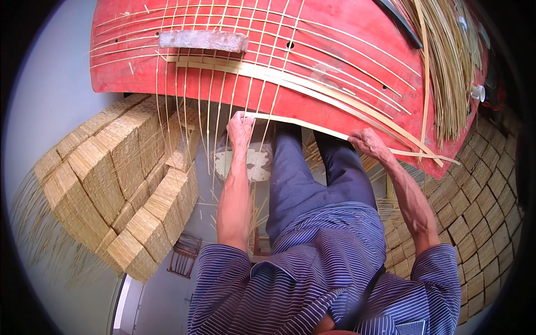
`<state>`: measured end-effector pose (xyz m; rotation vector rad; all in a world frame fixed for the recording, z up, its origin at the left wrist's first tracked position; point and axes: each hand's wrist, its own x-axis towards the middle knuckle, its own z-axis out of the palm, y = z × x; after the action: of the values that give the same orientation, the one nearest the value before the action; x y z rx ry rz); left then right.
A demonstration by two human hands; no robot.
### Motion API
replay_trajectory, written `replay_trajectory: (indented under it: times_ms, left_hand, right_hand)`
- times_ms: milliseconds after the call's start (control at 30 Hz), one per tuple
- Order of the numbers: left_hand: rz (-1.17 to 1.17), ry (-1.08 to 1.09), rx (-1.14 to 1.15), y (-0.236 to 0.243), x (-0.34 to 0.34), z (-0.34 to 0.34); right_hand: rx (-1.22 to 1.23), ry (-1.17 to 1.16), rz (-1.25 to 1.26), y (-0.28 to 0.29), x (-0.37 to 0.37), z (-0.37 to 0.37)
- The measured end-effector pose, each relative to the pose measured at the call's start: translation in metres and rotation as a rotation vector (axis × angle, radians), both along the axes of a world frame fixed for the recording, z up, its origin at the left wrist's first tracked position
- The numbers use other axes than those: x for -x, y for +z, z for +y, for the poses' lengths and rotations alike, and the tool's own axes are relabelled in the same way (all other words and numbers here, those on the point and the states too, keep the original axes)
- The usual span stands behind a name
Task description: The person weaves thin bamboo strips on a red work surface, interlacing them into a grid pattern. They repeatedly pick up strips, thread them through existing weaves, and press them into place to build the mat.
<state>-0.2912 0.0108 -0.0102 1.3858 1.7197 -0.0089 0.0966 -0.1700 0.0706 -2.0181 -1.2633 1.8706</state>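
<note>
A pale flat bamboo strip (301,122) stretches between my hands along the near edge of the red tabletop (128,78). Closed around its left end is my left hand (240,129), beside the strips that hang over the edge. My right hand (368,142) grips the same strip farther right, and its tail runs on past the hand. Thin strips cross in an open grid on the tabletop, with a greyish block (204,41) lying across them. Wider flat strips (312,85) lie just below the block and extend to the right.
A thick bundle of thin strips (441,72) lies at the far right, near a dark bar (399,22) and a small white cylinder (478,92). Woven blocks (111,173) are stacked at left; more woven pieces (474,206) stand at right. A small wooden stool (184,255) is on the floor.
</note>
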Motion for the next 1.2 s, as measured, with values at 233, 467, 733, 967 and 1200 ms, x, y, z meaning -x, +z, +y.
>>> replay_trajectory:
  times_ms: [233,467,733,967,1200]
  left_hand:
    - [0.007,0.196,-0.086,-0.001,0.029,0.018]
    - [0.273,-0.204,-0.473,-0.003,0.051,0.038]
    - [0.231,-0.165,-0.107,0.032,0.052,0.059]
    - [0.133,-0.105,-0.277,0.027,0.094,0.056]
    - [-0.077,0.058,-0.286,0.002,0.112,0.088]
  right_hand:
    - [-0.116,0.129,0.027,-0.039,0.030,0.016]
    - [0.036,-0.026,0.131,-0.043,0.056,0.037]
    - [0.092,-0.058,0.144,-0.046,0.066,0.045]
    - [0.024,-0.011,0.156,-0.052,0.089,0.062]
    - [-0.152,0.087,0.042,-0.060,0.094,0.066]
